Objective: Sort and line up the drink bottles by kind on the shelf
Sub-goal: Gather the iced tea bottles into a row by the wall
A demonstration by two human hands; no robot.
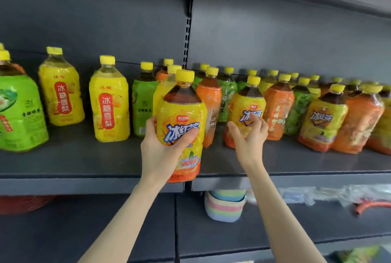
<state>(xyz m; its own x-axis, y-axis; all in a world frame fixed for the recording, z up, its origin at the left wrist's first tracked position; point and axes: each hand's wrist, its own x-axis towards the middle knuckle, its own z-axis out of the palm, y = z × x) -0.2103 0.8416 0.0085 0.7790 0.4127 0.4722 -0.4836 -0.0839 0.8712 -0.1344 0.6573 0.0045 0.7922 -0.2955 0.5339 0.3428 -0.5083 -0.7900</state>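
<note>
Bottles (278, 112) with green, orange and yellow labels stand mixed on the dark grey metal shelf (84, 157). We grip a yellow-capped plastic bottle of dark tea (182, 112) in our left hand (163, 148), upright, just in front of the shelf's edge. Our right hand (248, 138) curls thumb and fingers round a matching yellow-labelled bottle (247, 102) standing on the shelf between orange-labelled ones.

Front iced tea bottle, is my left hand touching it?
Touching. Head view shows the left hand wrapped round the iced tea bottle, fingers on its label.
</note>
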